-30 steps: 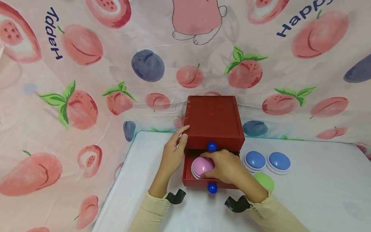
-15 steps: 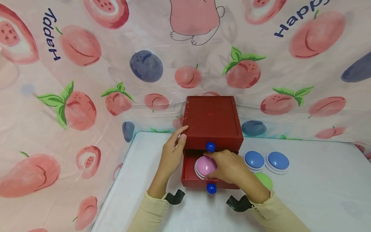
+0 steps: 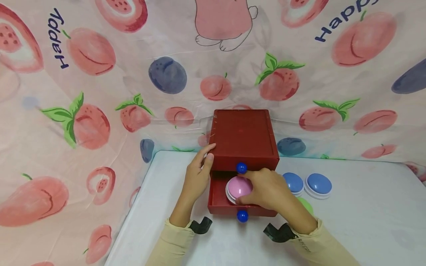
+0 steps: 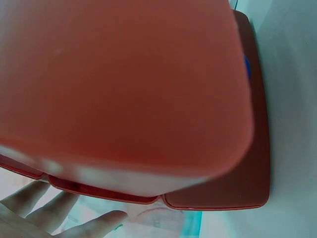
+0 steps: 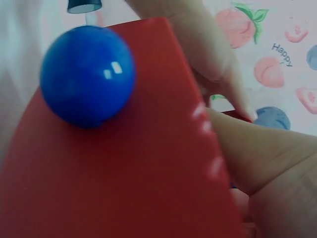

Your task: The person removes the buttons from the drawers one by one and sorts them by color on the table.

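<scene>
A small red two-drawer cabinet stands on the table, its lower drawer pulled out. Inside that drawer sits a pink domed button on a white round base. My right hand reaches over the drawer's right side and grips the button between thumb and fingers; its far side is hidden by the hand. My left hand rests on the cabinet's left side with fairly straight fingers. In the right wrist view, the lower drawer's blue ball knob fills the foreground, with the thumb behind the red drawer front.
Right of the cabinet, two blue domed buttons with white bases lie on the white table. A green domed one is partly covered by the right forearm. A fruit-print cloth hangs behind and at the left.
My right hand has shifted the pink button a little to the right within the drawer. The left hand stays against the cabinet's side, and the drawer has not moved.
</scene>
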Demonstrator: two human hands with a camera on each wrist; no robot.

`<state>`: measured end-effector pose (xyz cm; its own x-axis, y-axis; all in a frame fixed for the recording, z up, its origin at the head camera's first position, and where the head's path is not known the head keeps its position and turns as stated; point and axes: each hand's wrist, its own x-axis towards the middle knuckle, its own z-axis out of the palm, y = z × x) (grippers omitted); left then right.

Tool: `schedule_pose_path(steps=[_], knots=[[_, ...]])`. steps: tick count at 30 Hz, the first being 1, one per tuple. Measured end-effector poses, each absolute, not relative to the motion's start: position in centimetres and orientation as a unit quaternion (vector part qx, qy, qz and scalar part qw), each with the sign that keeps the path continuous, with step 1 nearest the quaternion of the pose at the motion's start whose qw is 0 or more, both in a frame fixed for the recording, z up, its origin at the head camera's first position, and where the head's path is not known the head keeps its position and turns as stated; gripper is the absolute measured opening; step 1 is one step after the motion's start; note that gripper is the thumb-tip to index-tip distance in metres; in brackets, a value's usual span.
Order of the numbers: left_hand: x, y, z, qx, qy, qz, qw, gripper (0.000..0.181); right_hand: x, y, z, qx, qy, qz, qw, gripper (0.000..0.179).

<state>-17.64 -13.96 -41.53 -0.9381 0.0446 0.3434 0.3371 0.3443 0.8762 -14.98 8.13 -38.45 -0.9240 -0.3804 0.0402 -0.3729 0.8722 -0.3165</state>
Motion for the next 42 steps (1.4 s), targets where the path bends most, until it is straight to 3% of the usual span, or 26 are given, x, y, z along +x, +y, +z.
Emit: schedule_pose_path(steps=[21,37,42], knots=[[-17.8,-13.8,-41.5,-0.118,-0.815,-0.553,0.127,0.038,-13.4,11.7,-35.0,-0.162,0.968,-0.187,0.034,0.076],[-17.7,-13.7,-41.5,-0.123,-0.814,-0.552,0.131,0.038,-11.3,16.1,-33.9,-0.151,0.972,-0.174,-0.048,0.078],[-17.6,-13.8,-41.6,-0.117,-0.816,-0.552,0.129,0.038,-10.6,17.8,-34.1,-0.13,0.976,-0.165,-0.052,0.081]])
